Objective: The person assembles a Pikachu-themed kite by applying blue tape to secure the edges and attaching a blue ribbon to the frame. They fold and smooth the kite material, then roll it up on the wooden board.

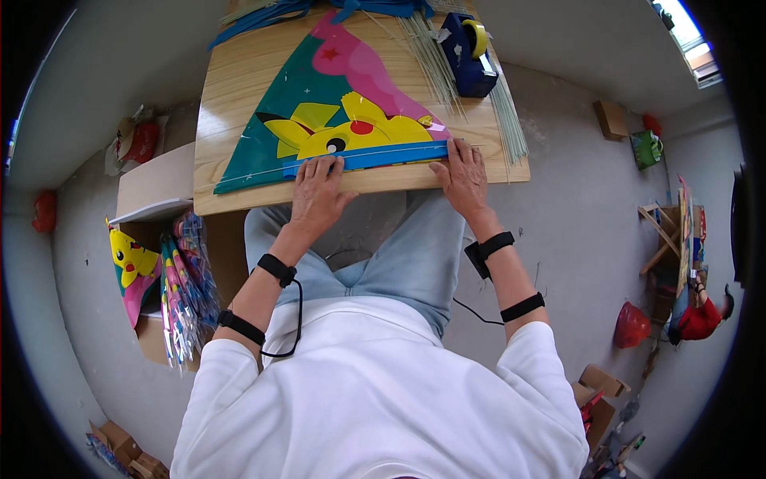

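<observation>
A triangular kite sheet (267, 149) in green, pink and yellow, printed with a cartoon face, lies flat on the wooden table. Along its near edge runs a blue strip (391, 155), with a thin pale rod (255, 175) lying lengthwise along the same edge. My left hand (321, 195) presses its fingertips onto the strip near the middle of that edge, thumb apart. At the right end of the strip, the fingers of my right hand (465, 182) lie stretched over the sheet's corner, thumb out to the side. Whatever is under the fingertips is hidden.
A blue tape dispenser (471, 60) with yellow tape stands at the table's far right, beside bundled thin rods (429, 56). Blue strips (267, 20) lie at the far edge. Left of the table, a cardboard box (152, 188) holds wrapped kites (187, 279). Another person (696, 319) works far right.
</observation>
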A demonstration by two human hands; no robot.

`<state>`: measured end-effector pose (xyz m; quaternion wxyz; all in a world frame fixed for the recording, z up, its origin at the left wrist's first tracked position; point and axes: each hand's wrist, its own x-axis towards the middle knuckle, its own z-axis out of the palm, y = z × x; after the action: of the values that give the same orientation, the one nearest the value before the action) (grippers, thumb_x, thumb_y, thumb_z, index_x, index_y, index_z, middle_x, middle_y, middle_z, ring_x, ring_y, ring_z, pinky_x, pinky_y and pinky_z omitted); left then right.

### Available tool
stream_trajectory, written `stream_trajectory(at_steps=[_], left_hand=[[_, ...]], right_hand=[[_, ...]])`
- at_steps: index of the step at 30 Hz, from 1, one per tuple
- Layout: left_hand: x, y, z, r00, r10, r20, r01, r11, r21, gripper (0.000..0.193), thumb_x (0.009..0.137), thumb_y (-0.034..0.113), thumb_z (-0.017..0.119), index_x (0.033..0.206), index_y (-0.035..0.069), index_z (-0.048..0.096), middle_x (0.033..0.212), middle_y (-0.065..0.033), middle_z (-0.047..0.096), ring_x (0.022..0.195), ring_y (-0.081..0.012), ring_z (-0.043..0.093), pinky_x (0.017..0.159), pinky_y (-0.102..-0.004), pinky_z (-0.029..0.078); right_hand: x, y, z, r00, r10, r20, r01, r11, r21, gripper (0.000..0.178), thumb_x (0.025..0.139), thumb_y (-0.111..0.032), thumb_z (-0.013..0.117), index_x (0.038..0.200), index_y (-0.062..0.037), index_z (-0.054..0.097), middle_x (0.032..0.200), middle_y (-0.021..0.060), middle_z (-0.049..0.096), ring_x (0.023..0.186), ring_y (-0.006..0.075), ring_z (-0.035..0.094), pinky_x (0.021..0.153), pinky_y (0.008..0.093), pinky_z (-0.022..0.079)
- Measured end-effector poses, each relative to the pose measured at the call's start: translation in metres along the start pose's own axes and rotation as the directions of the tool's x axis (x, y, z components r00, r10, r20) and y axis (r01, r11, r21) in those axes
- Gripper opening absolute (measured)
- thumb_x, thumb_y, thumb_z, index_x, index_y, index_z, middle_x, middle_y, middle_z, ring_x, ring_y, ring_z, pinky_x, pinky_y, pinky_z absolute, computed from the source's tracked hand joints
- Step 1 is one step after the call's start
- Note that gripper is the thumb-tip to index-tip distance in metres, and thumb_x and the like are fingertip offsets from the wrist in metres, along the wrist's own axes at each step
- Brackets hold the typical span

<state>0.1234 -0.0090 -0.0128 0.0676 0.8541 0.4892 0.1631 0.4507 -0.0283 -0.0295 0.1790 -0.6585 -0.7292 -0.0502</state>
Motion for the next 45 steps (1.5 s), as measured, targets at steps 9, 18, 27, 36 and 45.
stream_trajectory(at_steps=[9,18,27,36,45], left_hand=[[0.000,-0.002,0.002,1.000,0.021,-0.011,-0.021,1.000,-0.023,0.072,0.085,0.037,0.082,0.143,0.002,0.059,0.140,-0.0154,0.054,0.132,-0.0366,0.050,0.118,-0.0499,0.036],[0.000,-0.001,0.001,1.000,-0.008,0.027,0.008,1.000,-0.007,0.071,0.086,0.035,0.082,0.144,0.002,0.059,0.140,-0.0153,0.054,0.134,-0.0371,0.047,0.118,-0.0503,0.035],[0.003,0.002,0.001,0.999,-0.016,0.049,0.015,1.000,0.005,0.072,0.085,0.034,0.084,0.144,0.002,0.059,0.143,-0.0161,0.053,0.137,-0.0386,0.046,0.120,-0.0518,0.034],[0.001,0.002,-0.004,0.998,-0.022,0.055,0.024,0.999,-0.038,0.073,0.084,0.032,0.084,0.144,0.001,0.058,0.143,-0.0166,0.052,0.138,-0.0398,0.045,0.120,-0.0529,0.033],[0.002,0.003,-0.004,0.999,-0.015,0.038,0.017,0.999,-0.048,0.073,0.083,0.031,0.085,0.143,0.001,0.058,0.142,-0.0165,0.053,0.136,-0.0391,0.047,0.119,-0.0529,0.034]], right_hand=[[-0.005,0.012,0.006,0.995,0.084,-0.049,-0.088,0.994,-0.068,0.069,0.101,-0.051,0.060,0.145,0.0027,0.054,0.146,0.0168,0.054,0.136,0.0367,0.048,0.122,0.0550,0.030],[0.007,0.018,-0.011,0.974,0.225,-0.016,-0.225,0.974,0.003,0.056,0.100,-0.046,0.064,0.136,-0.0039,0.065,0.136,0.0160,0.063,0.132,0.0352,0.055,0.117,0.0543,0.038],[0.165,0.111,-0.024,0.724,0.688,-0.042,-0.551,0.614,0.565,0.040,0.096,-0.028,0.072,0.124,0.0012,0.071,0.106,0.0170,0.072,0.090,0.0288,0.072,0.079,0.0410,0.058],[0.196,0.102,-0.062,0.659,0.659,0.364,-0.587,0.146,0.797,0.034,0.095,-0.018,0.073,0.116,0.0077,0.067,0.098,0.0158,0.069,0.077,0.0247,0.072,0.065,0.0356,0.058],[0.149,0.115,-0.028,0.553,0.607,0.571,-0.509,-0.297,0.808,0.017,0.100,-0.011,0.061,0.110,0.0027,0.060,0.104,0.0166,0.063,0.102,0.0358,0.073,0.096,0.0563,0.060]])
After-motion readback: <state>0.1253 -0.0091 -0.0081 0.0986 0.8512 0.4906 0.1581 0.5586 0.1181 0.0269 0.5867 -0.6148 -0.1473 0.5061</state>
